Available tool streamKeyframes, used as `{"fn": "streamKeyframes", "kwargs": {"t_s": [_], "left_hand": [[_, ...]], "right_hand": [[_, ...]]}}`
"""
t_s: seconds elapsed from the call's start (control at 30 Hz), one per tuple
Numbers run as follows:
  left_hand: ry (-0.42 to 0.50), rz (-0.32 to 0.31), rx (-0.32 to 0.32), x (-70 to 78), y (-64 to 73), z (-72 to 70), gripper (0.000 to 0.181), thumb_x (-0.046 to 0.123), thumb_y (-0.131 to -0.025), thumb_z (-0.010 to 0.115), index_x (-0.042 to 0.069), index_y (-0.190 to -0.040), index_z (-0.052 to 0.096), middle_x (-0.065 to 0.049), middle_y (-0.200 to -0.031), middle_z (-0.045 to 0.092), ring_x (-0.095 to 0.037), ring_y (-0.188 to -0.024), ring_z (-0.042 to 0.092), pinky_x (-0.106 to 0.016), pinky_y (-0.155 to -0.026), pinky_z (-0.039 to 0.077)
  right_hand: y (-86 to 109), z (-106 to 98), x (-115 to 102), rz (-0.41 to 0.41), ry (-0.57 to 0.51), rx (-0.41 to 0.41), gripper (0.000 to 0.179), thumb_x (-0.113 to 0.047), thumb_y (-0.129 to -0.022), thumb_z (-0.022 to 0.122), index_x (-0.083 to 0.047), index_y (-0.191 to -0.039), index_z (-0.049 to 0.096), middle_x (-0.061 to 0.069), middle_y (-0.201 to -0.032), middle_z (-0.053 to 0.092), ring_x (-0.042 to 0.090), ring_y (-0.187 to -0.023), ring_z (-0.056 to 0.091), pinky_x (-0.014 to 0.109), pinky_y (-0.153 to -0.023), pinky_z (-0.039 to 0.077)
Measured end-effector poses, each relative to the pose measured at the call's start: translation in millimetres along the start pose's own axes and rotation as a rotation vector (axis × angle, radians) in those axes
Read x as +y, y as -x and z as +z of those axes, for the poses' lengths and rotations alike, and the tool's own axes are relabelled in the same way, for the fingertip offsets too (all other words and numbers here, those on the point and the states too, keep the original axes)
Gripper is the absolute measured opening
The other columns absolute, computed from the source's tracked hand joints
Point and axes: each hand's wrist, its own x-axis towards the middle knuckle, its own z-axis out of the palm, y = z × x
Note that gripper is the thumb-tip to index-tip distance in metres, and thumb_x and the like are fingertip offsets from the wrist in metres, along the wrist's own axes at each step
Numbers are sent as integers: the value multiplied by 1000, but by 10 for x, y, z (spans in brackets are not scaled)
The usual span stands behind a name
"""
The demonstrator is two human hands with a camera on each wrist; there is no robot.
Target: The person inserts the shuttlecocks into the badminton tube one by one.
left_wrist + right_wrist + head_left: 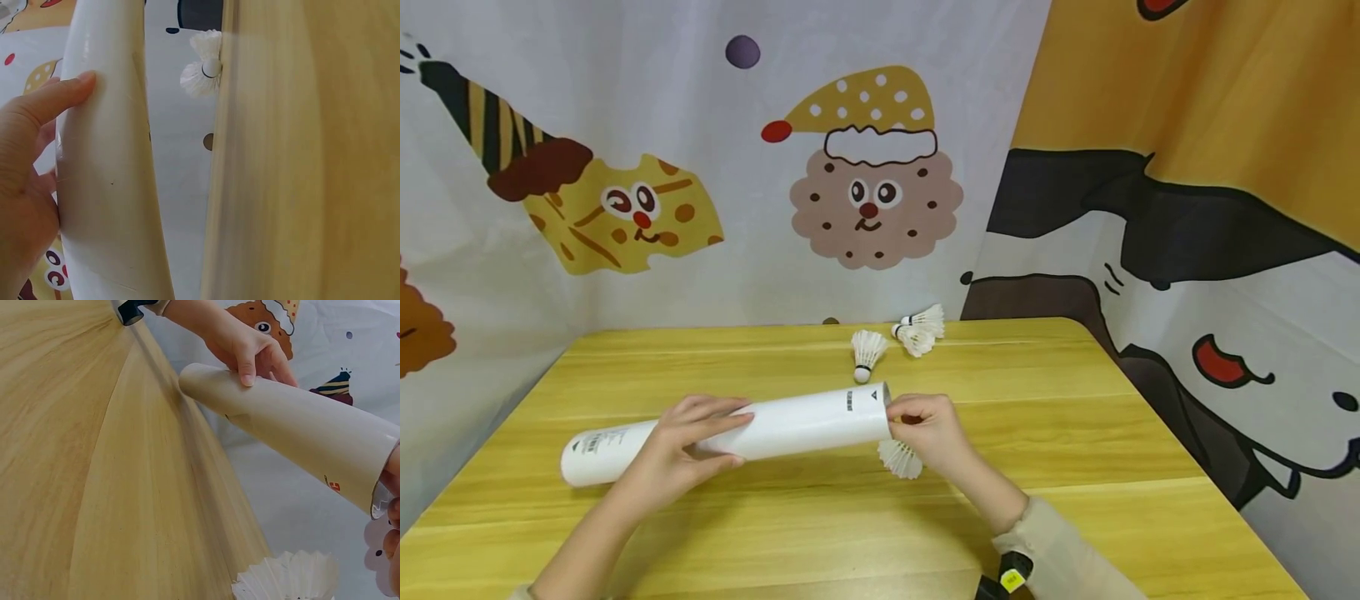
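A long white shuttlecock tube [812, 422] is held tilted slightly above the table, its right end higher. My left hand [681, 442] grips it near the middle, thumb on the near side and fingers over the top. At the tube's right mouth is my right hand [928, 429], fingers bent with their tips at or just inside the rim; whether they pinch anything is hidden. In the right wrist view, those fingers [394, 519] show only at the edge. Just below the right hand lies a white feather shuttlecock [900, 460], partly covered by it.
Beyond the tube, one shuttlecock [869, 354] rests cork toward me. Two more shuttlecocks [916, 339] lie together near the back edge of the wooden table [775, 533]. A cartoon-printed cloth [700, 125] hangs behind. A black wrist device [1011, 575] sits by the right sleeve.
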Motion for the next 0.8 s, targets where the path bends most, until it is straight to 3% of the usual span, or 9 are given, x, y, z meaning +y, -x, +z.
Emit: {"fn": "streamKeyframes", "kwargs": {"t_s": [0.1,0.27,0.43,0.63,0.8], "left_hand": [[-12,-7,-3,-3,2,8,59,3,-63,88,10,-118,70,-6,-126,61,-16,-112,46,-25,-74,38],[-22,8,20,-30,17,41,61,-2,-58,88,9,-116,71,-10,-123,62,-17,-110,47,-25,-71,36],[-23,7,22,-36,23,44,62,-4,-57,88,9,-115,71,-11,-122,62,-17,-108,47,-24,-67,37],[-16,6,18,-57,15,29,63,-1,-57,89,10,-116,70,-11,-123,62,-18,-109,48,-25,-82,32],[-18,-4,19,-42,6,-7,61,1,-59,89,10,-116,71,-8,-124,62,-16,-112,48,-25,-90,30]], "right_hand": [[-13,18,6,28,-6,-6,12,19,-75,65,11,-80,72,19,-85,70,10,-64,57,24,-58,49],[-26,50,33,42,-27,-23,11,19,-74,64,12,-78,71,22,-83,69,12,-68,63,30,-63,54],[-32,37,38,59,-33,-32,10,18,-75,64,12,-79,71,22,-84,70,11,-66,61,27,-61,52],[-58,-37,17,31,-27,-67,9,16,-77,67,11,-83,72,19,-86,70,13,-57,47,21,-52,39],[-78,-119,7,30,-27,-71,9,11,-77,72,10,-86,72,17,-87,70,18,-62,54,22,-54,45]]}}
